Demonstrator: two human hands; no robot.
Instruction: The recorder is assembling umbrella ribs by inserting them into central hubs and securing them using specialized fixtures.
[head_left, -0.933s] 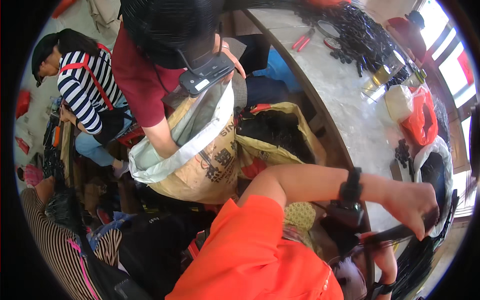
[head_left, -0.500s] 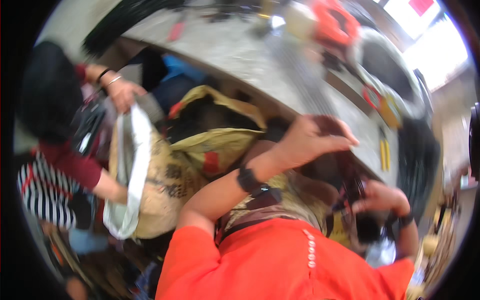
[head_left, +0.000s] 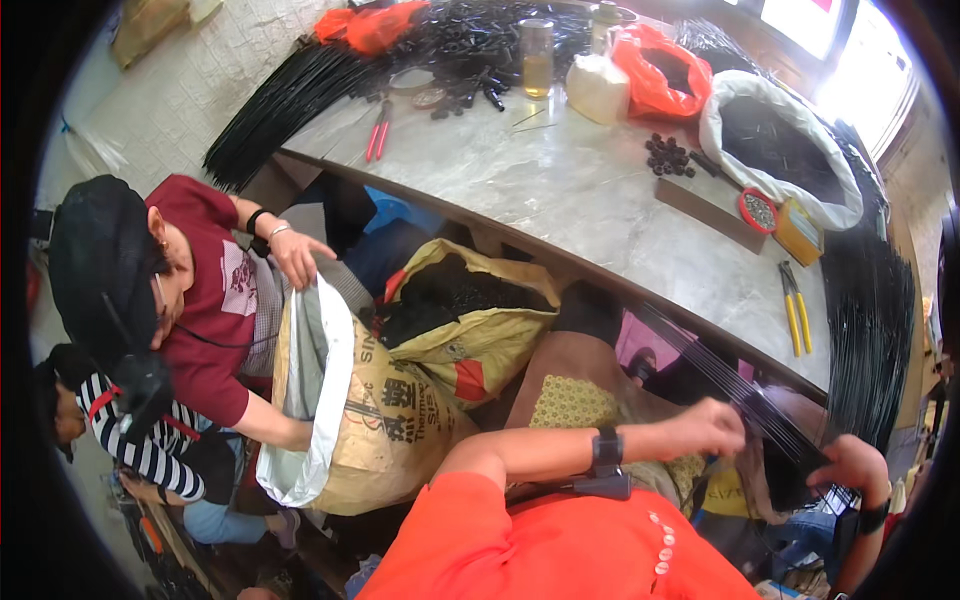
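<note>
My right hand (head_left: 852, 466) is closed around the lower end of a bundle of thin black rods (head_left: 770, 415). The bundle slants up and left, its thin ends spreading past the table's front edge. My left hand (head_left: 708, 428) is just left of the bundle, its fingers curled together; whatever they pinch, if anything, is too small to make out. An open sack of black material (head_left: 735, 492) lies below my hands, partly hidden by my arm and the bundle.
On the grey table (head_left: 500, 190) lie yellow-handled pliers (head_left: 796, 310), red-handled pliers (head_left: 378, 131), a red dish (head_left: 757, 211), a white sack (head_left: 850, 200) and long black rods (head_left: 285, 110). At left, a co-worker (head_left: 205, 290) reaches into a paper sack (head_left: 385, 430); another sack (head_left: 480, 350) stands beside it.
My left hand has dropped from above the table edge to beside the bundle. My right hand has shifted right and lower. The view has turned, showing more of the table.
</note>
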